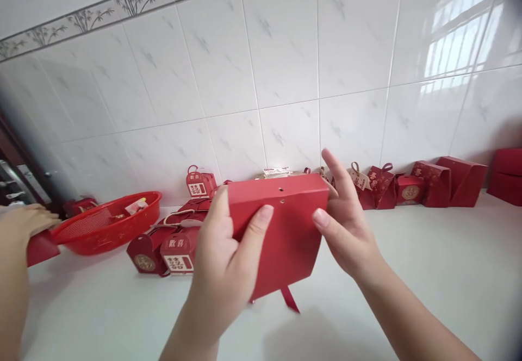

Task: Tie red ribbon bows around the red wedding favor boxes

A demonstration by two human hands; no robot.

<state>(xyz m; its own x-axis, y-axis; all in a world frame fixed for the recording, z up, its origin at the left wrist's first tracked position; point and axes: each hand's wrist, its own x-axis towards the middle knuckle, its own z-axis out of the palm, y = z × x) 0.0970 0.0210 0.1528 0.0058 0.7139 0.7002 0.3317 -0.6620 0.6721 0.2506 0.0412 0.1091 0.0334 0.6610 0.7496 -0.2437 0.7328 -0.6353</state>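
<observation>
A plain red paper gift box (pixel 291 236) is held up above the white tabletop, its upper flap folded over and small holes near the fold. A dark red ribbon (pixel 290 299) hangs from beneath it. My left hand (pixel 226 252) grips the box's left side, thumb across the front. At the right edge my right hand (pixel 346 225) has its thumb on the box and its index finger raised; its other fingers are partly hidden behind the box. Finished-looking red boxes with gold and white labels, such as the small box (pixel 178 252), stand behind my left hand.
A red plastic basket (pixel 110 230) with small packets stands at the left. Beside it another person's hand (pixel 24 222) holds a red piece. Several red boxes, including a ribbon-topped box (pixel 382 187), line the tiled wall (pixel 285 51). A larger red box (pixel 505 176) sits far right.
</observation>
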